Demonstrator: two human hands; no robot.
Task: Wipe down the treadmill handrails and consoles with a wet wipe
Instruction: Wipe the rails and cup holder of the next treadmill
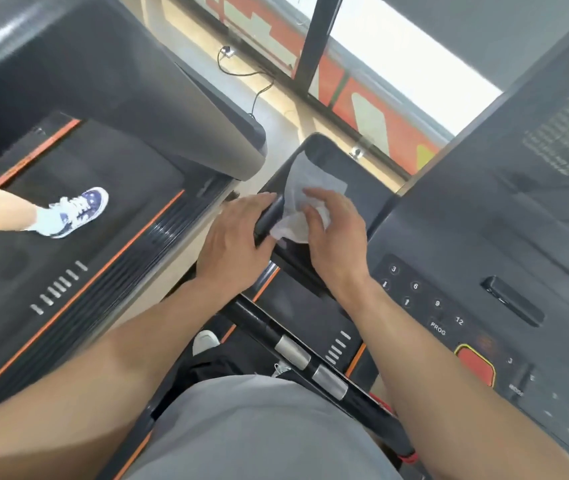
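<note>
Wet wipe bunched in right hand on handrail, mid-frame — left hand grips rail; console, lower right, prob. not yet done.

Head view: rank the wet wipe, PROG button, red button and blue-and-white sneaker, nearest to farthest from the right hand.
1. wet wipe, held under the right hand.
2. PROG button, on the console to its right.
3. red button, lower on that console.
4. blue-and-white sneaker, far left on the neighbouring belt.

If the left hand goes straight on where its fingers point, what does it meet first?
The left hand would probably meet the wet wipe first, just past the handrail it holds.
</note>
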